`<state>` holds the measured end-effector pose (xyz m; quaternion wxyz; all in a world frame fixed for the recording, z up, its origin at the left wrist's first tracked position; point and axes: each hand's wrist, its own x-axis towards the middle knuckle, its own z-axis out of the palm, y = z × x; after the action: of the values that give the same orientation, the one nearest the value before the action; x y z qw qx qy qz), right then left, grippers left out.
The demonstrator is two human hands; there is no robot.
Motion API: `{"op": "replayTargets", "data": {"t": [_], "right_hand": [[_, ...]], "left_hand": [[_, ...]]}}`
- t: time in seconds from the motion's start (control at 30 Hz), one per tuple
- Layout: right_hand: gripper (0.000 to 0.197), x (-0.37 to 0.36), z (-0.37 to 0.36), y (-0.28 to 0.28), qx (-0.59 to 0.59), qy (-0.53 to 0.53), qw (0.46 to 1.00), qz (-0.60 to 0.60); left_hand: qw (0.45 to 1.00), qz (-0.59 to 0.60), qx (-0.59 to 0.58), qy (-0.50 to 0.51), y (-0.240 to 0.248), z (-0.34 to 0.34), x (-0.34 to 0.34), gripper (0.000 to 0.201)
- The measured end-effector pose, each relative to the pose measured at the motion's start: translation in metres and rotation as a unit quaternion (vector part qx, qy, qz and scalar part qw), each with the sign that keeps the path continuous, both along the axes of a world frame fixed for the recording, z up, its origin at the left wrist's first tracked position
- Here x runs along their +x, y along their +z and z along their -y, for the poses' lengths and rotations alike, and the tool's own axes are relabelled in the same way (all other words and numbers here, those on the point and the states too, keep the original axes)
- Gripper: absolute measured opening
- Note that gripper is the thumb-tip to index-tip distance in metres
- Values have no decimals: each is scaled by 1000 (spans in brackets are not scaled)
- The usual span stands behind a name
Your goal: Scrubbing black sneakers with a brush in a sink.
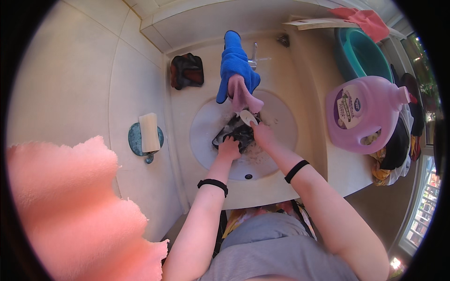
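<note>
In the washbasin [199, 140] lies a dark, foam-covered piece [222, 132], apparently fabric; its exact kind I cannot make out. My left hand [229, 148] presses down on its near edge with the fingers bent over it. A white brush [248, 117] is gripped in my right hand [264, 136], its head against the far right part of the dark piece. The bristles are hidden underneath. Just beyond the brush, a pink cloth [243, 93] hangs down into the basin from a blue cloth [233, 61] draped by the tap.
A metal tap [253, 62] stands behind the basin. On the back left corner sits a black and red item [187, 71]. A bar of soap [149, 132] rests on a wall holder at left. To the right are a purple jug [363, 114], a green basin [356, 54] and piled clothes [398, 145].
</note>
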<state>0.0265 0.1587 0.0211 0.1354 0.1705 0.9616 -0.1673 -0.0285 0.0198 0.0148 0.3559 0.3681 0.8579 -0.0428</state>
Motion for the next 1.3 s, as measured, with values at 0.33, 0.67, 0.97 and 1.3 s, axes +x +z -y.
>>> {"op": "replayTargets", "data": {"t": [0.33, 0.67, 0.97, 1.3], "right_hand": [[39, 11, -19, -10, -24, 20, 999, 20], [42, -14, 41, 4, -100, 103, 990, 0], [43, -1, -17, 10, -61, -5, 998, 1], [29, 10, -43, 27, -7, 75, 995, 61]], "left_hand": [[997, -4, 11, -76, -6, 15, 1, 33], [995, -62, 81, -23, -17, 25, 10, 34], [996, -41, 37, -66, -10, 16, 6, 27], [965, -151, 104, -189, -5, 36, -21, 25]]}}
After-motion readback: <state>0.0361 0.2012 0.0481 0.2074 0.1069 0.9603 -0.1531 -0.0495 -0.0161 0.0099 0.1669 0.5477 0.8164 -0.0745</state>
